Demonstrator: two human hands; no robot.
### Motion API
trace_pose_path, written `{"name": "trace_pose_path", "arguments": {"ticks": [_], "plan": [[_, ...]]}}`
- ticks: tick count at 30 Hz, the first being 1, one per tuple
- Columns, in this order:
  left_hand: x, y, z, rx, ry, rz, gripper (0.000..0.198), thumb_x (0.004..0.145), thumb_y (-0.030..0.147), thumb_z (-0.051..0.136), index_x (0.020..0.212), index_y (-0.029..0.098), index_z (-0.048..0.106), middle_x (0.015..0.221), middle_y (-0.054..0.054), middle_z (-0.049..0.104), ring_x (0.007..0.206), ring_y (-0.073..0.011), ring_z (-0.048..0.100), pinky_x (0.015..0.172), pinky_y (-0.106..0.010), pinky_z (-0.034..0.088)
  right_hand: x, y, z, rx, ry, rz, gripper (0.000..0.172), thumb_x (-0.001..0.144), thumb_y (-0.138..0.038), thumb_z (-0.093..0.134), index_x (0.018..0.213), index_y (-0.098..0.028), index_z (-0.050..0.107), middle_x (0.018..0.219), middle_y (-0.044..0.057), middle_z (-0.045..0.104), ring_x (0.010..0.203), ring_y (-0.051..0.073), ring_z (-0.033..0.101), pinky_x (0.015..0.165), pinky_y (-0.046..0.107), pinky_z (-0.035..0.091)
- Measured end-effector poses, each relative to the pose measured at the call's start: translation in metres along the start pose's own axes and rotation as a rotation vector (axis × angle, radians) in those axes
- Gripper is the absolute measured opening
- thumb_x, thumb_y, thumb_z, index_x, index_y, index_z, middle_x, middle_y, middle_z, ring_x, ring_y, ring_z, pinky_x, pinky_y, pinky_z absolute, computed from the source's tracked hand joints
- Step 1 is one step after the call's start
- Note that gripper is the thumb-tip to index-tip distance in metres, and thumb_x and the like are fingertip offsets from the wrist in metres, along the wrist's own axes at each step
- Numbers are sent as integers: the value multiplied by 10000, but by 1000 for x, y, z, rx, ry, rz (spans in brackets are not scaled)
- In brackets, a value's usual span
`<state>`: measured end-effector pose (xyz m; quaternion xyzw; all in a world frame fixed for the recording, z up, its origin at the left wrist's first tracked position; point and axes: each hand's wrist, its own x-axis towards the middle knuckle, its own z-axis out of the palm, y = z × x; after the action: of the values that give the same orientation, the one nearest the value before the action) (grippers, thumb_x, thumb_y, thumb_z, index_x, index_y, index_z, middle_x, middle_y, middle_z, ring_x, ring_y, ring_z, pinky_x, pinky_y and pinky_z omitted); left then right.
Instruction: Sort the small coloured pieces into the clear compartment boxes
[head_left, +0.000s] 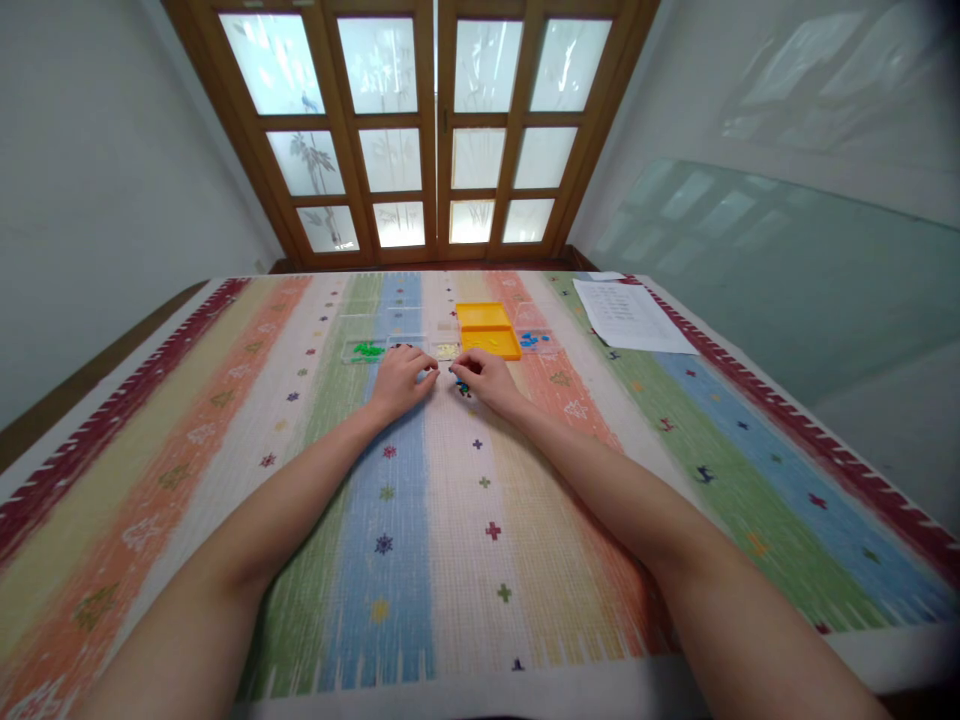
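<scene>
My left hand (pixel 405 383) is over the blue stripe of the tablecloth, thumb and forefinger brought together; anything between them is too small to make out. A short gap away, my right hand (pixel 486 378) pinches with its fingertips. Under those fingers shows a small cluster of dark, blue and green pieces (pixel 463 388), possibly strung beads. Just beyond the hands stand a clear box with green pieces (pixel 368 350), a small box of pale pieces (pixel 447 352) and an open yellow box (pixel 491 355). Another clear box behind my left hand is partly hidden.
Blue pieces (pixel 534 340) lie in a clear box right of the yellow one. Printed paper (pixel 634 315) rests at the far right of the table. A striped tablecloth (pixel 465 600) covers the table, with wooden glass-paned doors (pixel 436 130) behind it.
</scene>
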<state>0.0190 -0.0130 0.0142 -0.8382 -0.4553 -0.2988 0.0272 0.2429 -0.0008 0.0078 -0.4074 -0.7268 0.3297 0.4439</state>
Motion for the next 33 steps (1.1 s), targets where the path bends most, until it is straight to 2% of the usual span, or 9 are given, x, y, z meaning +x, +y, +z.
{"name": "trace_pose_path", "arguments": {"ticks": [6,13,24,33], "plan": [[-1,3,-2,0,11,35,184,990,414,657,1025,246,724,1009,-63,719,960,-249,615,885,-409,434,1,-6,9,121,-32,55,256,891,-453,685,813,-209,677,761,13,642,691,166,560,650,302,427],[-1,6,-3,-28,-11,81,240,1000,468,641,993,244,729,975,-56,723,946,-243,621,879,-409,424,-1,-6,12,136,-53,81,317,878,-523,684,824,-211,675,771,16,641,695,162,550,642,295,428],[-1,7,-2,-54,-55,45,175,997,335,613,950,239,752,915,-53,729,919,-235,640,855,-405,426,-1,-3,12,86,-38,76,304,889,-505,668,809,-211,672,779,25,660,717,169,568,670,297,457],[-1,5,0,-96,-66,42,190,1004,371,619,999,242,758,936,-51,740,948,-237,657,867,-400,428,-2,-1,13,86,-53,69,291,886,-486,651,808,-206,660,758,21,648,709,168,570,650,289,440]]}}
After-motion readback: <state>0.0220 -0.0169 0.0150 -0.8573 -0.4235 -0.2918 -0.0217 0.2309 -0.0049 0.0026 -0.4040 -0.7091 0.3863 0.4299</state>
